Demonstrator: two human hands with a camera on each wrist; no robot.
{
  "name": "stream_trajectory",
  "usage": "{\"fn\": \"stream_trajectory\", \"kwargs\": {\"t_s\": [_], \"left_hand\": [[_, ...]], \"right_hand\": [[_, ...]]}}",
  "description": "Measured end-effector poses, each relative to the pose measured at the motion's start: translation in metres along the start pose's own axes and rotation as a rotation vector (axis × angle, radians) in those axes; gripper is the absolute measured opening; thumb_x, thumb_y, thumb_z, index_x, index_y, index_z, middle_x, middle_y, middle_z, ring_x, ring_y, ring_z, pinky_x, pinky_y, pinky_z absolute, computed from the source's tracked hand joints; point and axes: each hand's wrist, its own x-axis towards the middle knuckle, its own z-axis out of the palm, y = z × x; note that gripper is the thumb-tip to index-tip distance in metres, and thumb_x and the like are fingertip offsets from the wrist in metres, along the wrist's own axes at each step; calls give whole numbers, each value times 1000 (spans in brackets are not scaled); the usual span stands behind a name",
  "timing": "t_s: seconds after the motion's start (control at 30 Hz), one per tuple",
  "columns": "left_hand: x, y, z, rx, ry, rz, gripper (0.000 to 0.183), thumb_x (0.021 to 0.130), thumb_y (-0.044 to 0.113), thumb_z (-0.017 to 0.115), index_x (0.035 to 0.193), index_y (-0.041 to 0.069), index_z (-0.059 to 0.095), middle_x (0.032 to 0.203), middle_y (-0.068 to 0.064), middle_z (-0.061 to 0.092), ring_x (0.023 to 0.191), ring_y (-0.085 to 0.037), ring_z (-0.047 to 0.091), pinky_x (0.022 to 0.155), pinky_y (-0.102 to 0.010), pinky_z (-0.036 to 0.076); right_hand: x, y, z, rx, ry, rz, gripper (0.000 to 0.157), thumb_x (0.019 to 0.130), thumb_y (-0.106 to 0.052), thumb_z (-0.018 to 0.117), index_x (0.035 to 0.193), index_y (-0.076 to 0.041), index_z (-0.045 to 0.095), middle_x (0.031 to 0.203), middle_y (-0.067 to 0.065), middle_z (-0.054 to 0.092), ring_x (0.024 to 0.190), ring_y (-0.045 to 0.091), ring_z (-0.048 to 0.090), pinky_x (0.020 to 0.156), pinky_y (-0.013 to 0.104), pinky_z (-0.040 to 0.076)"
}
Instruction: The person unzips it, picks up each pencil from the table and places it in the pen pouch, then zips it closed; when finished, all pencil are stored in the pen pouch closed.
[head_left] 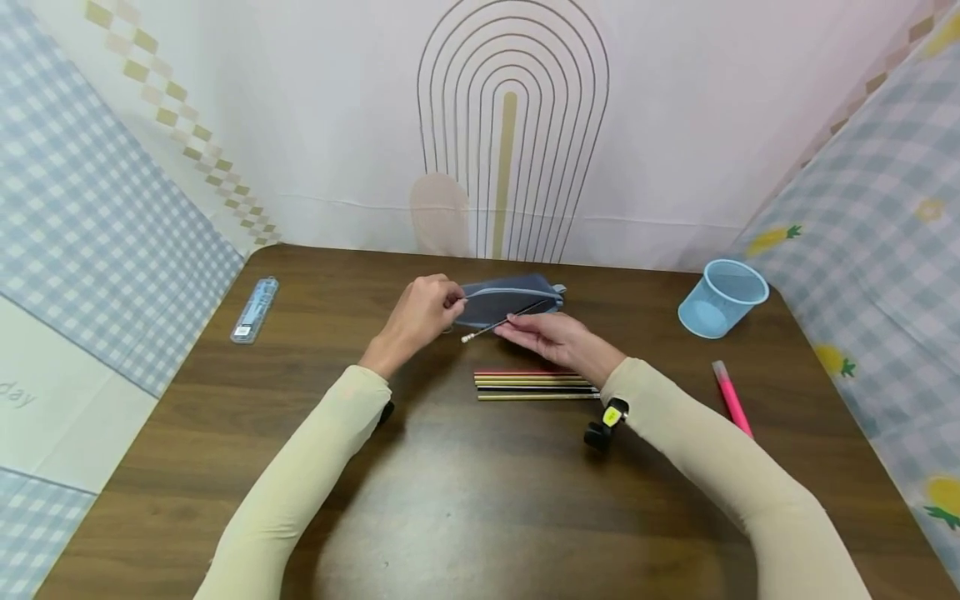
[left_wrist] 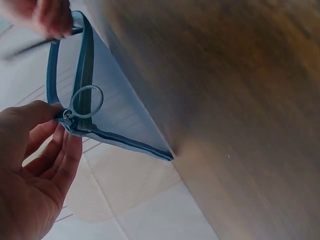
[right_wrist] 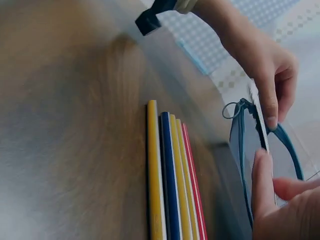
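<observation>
A person's left hand (head_left: 422,315), its wrist in a cream long sleeve (head_left: 300,475), pinched the edge of a blue mesh pouch with a pale zip border (head_left: 517,283) between thumb and forefinger; the other fingers were bent close together. The pouch gaped towards the person near the back of the brown wood-grain table (head_left: 450,500), and a thin metal ring (left_wrist: 102,102) (the zip pull, by the look of it) hung at the corner beside that grip.

The right hand (head_left: 555,337) pinched a slim dark pencil with a white end (head_left: 487,329) between thumb and fingertip; how its remaining fingers lay I could not tell. The pencil slanted across the pouch's mouth, its white end sticking out towards the left hand; whether the other end was inside was unclear.

Just in front of the right hand lay a neat row of five slender pencils, one red, three gold and one dark (head_left: 525,387), side by side and nearly parallel. Well off to the right stood a light-blue round mesh cup (head_left: 697,308), with a bright pink pen with a greyish end (head_left: 732,400) in front of it. Far left lay a flat, narrow blue case (head_left: 255,310).
</observation>
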Motion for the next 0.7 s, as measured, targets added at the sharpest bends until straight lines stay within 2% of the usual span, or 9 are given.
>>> {"fn": "stream_trajectory", "kwargs": {"t_s": [0.1, 0.2, 0.47, 0.7], "left_hand": [[0, 1, 1, -1, -10, -4, 15, 92, 14, 72, 96, 0, 78, 90, -10, 72, 78, -19, 69, 72, -30, 59], [-1, 1, 0, 8, -6, -9, 15, 92, 13, 72, 96, 0, 78, 89, -10, 72, 77, -18, 69, 71, -30, 59], [2, 6, 0, -2, -6, -6, 16, 92, 14, 72, 97, 0, 78, 91, -10, 72, 78, -18, 70, 72, -30, 59], [1, 7, 2, 8, -7, -2, 15, 92, 14, 72, 97, 1, 78, 91, -9, 72, 78, -18, 69, 73, -30, 59]], "right_hand": [[10, -2, 5, 43, 55, -42, 36, 101, 1, 54, 136, 5, 53, 90, 21, 76, 85, 25, 77, 92, 27, 57], [17, -3, 11, 86, 88, -56, 49, 100, 1, 54, 148, 2, 43, 88, 22, 76, 84, 26, 77, 94, 26, 55], [27, -8, 21, 53, 146, -82, 48, 101, 5, 51, 148, 4, 43, 88, 24, 75, 83, 24, 77, 93, 22, 54], [31, -7, 21, 59, 142, -42, 50, 101, 5, 50, 150, 2, 41, 115, 26, 70, 100, 25, 75, 95, 20, 52]]}}
